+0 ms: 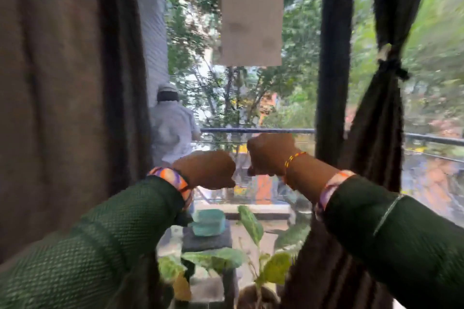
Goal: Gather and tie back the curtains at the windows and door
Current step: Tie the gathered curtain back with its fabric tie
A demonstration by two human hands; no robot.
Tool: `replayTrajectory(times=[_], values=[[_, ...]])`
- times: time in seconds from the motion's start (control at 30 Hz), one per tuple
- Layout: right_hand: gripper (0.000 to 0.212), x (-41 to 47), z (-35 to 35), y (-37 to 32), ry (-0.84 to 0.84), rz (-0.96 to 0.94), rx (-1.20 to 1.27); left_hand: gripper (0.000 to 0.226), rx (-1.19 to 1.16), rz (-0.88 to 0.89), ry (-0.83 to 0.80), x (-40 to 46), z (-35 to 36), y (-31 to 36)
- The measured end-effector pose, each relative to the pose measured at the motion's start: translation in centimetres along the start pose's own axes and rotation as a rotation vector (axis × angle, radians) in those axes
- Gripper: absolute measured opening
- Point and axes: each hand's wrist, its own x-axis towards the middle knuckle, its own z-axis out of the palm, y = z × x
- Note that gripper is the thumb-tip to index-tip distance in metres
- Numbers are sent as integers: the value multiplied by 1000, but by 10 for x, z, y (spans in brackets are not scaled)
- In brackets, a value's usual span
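**At the window: one curtain tied, one still loose**

At right of the glass, dark curtain (pixel 376 118) already gathered and knotted at mid-height w/ a tie (pixel 391 68), lower folds flaring out below the knot. At far left, brown curtain (pixel 62 83) hanging full and loose, no tie visible on it, apparently next in line. Judged roughly halfway at this window; door and any other windows out of frame, so can't tell re: those.

Between the two drapes, raised at chest height: left hand (pixel 208 169) curled into a fist, right hand (pixel 270 153) likewise curled, knuckles close together but apart, neither touching fabric. Nothing visibly held in either; a thin cord between them can't be ruled out, frame too blurred. Green mesh sleeves, bright bangles at both wrists.

Beyond the pane: balcony railing (pixel 256 130), a person in a white shirt (pixel 173 130) facing away, trees. Below: teal container (pixel 208 222) on a dark stand, leafy potted plant (pixel 251 256). Paper sheet (pixel 251 22) stuck on glass up top.
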Motion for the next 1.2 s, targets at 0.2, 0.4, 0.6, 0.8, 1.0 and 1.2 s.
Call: replayTrajectory(times=[0.2,0.4,0.6,0.8,1.0,1.2], values=[[34,59,-40,-133,183,-175,181,32,28,-330,38,-104,9,-112],[36,104,-86,-217,354,-198,283,34,194,-718,166,-195,0,-210],[43,160,-122,-257,702,-120,304,34,265,-940,289,-240,-22,-293],[49,237,-185,-253,982,91,281,44,203,-890,548,-218,-79,-372],[61,295,-252,-210,1124,353,281,45,219,-817,739,-194,-134,-429],[81,320,-280,-175,1015,483,622,47,261,-820,803,-195,-148,-466]])
